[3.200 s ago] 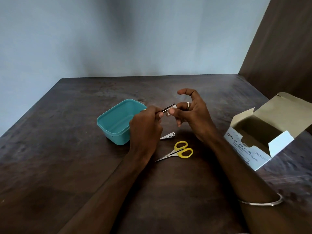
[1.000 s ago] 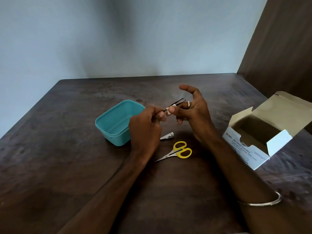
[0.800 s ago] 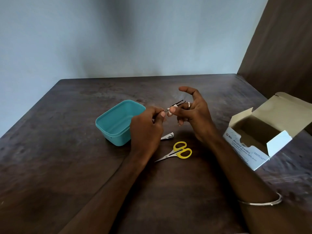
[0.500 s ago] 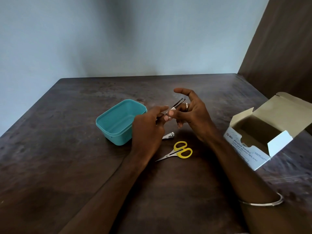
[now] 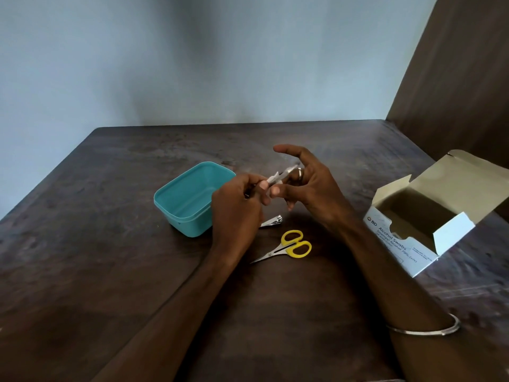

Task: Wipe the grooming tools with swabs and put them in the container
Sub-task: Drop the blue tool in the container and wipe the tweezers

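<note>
1. The near part of the table point(image 5: 82, 312) is bare, and only the two forearms cross it.
2. The scissors point(image 5: 286, 248) lie flat, with the yellow loops to the right and the blades pointing left and toward the person.
3. A nail clipper point(image 5: 272, 221) lies just behind them, partly under the left hand point(image 5: 237, 213).
4. The left hand pinches one end of the tweezers point(image 5: 283, 175); their long axis rises to the right and away.
5. The right hand point(image 5: 308, 186) presses a white swab point(image 5: 273, 178) on them with the thumb, and the other fingers are spread.
6. The teal container point(image 5: 176, 213) stands just left of the hands.
7. The open swab box point(image 5: 405, 246) stands at the right edge.
</note>
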